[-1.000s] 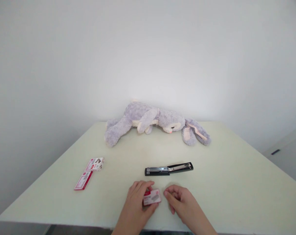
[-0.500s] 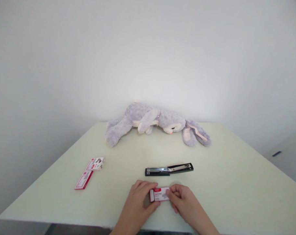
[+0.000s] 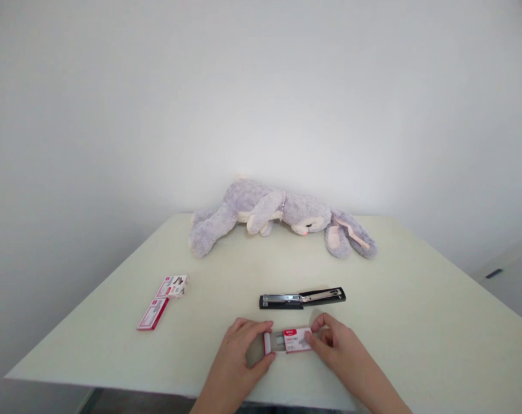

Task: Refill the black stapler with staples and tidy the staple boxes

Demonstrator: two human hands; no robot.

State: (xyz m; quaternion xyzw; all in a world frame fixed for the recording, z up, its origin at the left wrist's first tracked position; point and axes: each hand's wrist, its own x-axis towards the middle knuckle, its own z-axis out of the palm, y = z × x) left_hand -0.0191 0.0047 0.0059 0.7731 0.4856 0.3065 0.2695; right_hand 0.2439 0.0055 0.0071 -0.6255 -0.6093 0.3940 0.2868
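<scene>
A small red-and-white staple box [image 3: 296, 340] is between my hands near the table's front edge, its inner tray [image 3: 267, 343] partly slid out to the left. Grey staples show inside the exposed tray. My left hand [image 3: 239, 356] pinches the tray's end between thumb and fingers. At the other end, my right hand [image 3: 338, 345] grips the printed sleeve with thumb and forefinger. Just beyond the hands lies a black stapler [image 3: 282, 305], swung wide so its metal magazine is exposed.
Two more red-and-white boxes lie at the left: one flat box [image 3: 153, 314] and one with a stapler picture [image 3: 173, 286]. A lilac plush rabbit [image 3: 252, 198] lies on its side at the back of the pale table [image 3: 399, 276], against the wall.
The box was nearly closed; its sleeve has moved right off the tray with my right hand, uncovering the inside. My left hand still holds the tray's end. The view has shifted slightly.
</scene>
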